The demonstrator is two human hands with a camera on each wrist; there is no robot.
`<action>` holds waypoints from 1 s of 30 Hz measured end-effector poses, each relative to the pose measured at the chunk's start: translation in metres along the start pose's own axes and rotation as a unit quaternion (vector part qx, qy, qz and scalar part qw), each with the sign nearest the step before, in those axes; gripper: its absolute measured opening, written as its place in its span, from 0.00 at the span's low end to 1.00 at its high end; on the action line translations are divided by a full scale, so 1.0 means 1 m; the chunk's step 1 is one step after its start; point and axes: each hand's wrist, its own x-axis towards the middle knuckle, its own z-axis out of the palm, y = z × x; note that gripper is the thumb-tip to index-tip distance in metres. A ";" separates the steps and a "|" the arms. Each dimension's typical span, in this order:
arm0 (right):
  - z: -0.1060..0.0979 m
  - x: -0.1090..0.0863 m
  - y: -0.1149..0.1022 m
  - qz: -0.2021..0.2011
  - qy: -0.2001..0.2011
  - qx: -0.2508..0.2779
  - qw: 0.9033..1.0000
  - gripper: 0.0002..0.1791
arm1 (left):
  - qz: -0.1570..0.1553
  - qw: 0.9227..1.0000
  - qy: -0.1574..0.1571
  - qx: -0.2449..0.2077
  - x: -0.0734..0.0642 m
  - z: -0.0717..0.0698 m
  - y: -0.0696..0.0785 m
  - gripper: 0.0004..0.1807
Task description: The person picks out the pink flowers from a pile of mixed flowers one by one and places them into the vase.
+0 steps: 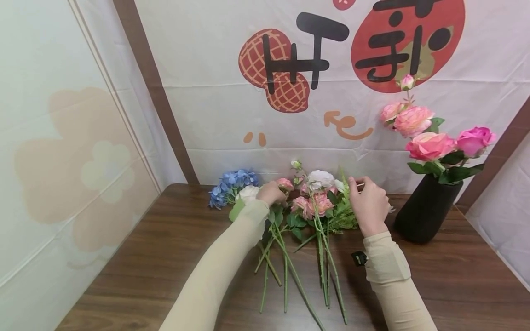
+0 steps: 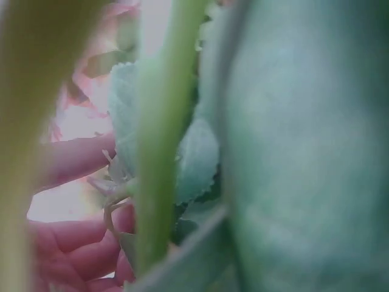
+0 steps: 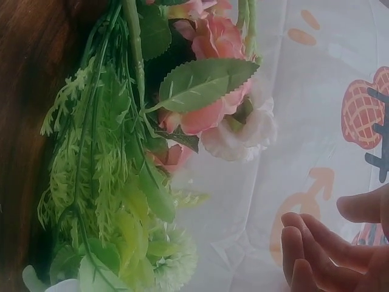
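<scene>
My left hand [image 1: 272,193] reaches in among artificial flowers on the table, beside a white bloom [image 1: 247,193] and a small pink bloom [image 1: 285,184]. In the left wrist view, its fingers [image 2: 79,246] show behind green stems and large leaves; I cannot tell if they grip a stem. My right hand [image 1: 370,204] hovers right of the bunch, thumb and fingers apart and nothing between them in the right wrist view. Below it lie light-green sprigs [image 3: 85,158], beside pink peonies [image 3: 213,48] and a white bloom [image 3: 243,131].
A black vase [image 1: 428,209] with pink roses [image 1: 430,146] stands at the table's right. Blue hydrangeas [image 1: 232,184] lie at the back left. Several green stems [image 1: 298,280] point toward the front of the wooden table [image 1: 165,257]. A printed cloth [image 1: 215,115] hangs behind.
</scene>
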 end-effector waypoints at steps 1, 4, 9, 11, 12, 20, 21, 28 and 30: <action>0.000 0.000 0.000 0.000 -0.001 0.001 1.000 0.27 | 0.002 1.000 0.003 -0.005 -0.001 -0.002 -0.001 0.18; 0.000 0.000 0.000 0.001 -0.003 0.000 1.000 0.27 | 0.008 1.000 0.004 -0.018 -0.001 -0.005 -0.004 0.22; -0.001 -0.001 -0.001 0.002 -0.007 0.003 1.000 0.27 | 0.018 0.998 0.002 -0.056 -0.001 -0.011 -0.007 0.23; -0.001 -0.001 -0.001 0.001 -0.007 0.004 1.000 0.27 | 0.025 0.997 0.001 -0.069 -0.003 -0.014 -0.007 0.19; -0.002 -0.001 -0.001 0.001 -0.007 0.005 1.000 0.27 | 0.028 0.997 0.001 -0.074 -0.004 -0.016 -0.007 0.17; -0.002 -0.001 -0.002 -0.002 -0.011 0.004 1.000 0.27 | 0.027 0.992 0.036 -0.119 -0.010 -0.021 -0.005 0.17; -0.002 -0.001 -0.002 -0.002 -0.011 0.004 1.000 0.27 | 0.027 0.990 0.043 -0.128 -0.012 -0.021 -0.005 0.16; -0.001 -0.001 -0.005 -0.001 -0.011 -0.003 1.000 0.25 | 0.064 0.984 0.093 -0.141 -0.025 -0.031 0.003 0.09; -0.001 -0.001 -0.006 0.001 -0.010 -0.003 1.000 0.26 | 0.066 0.982 0.098 -0.147 -0.028 -0.033 0.006 0.10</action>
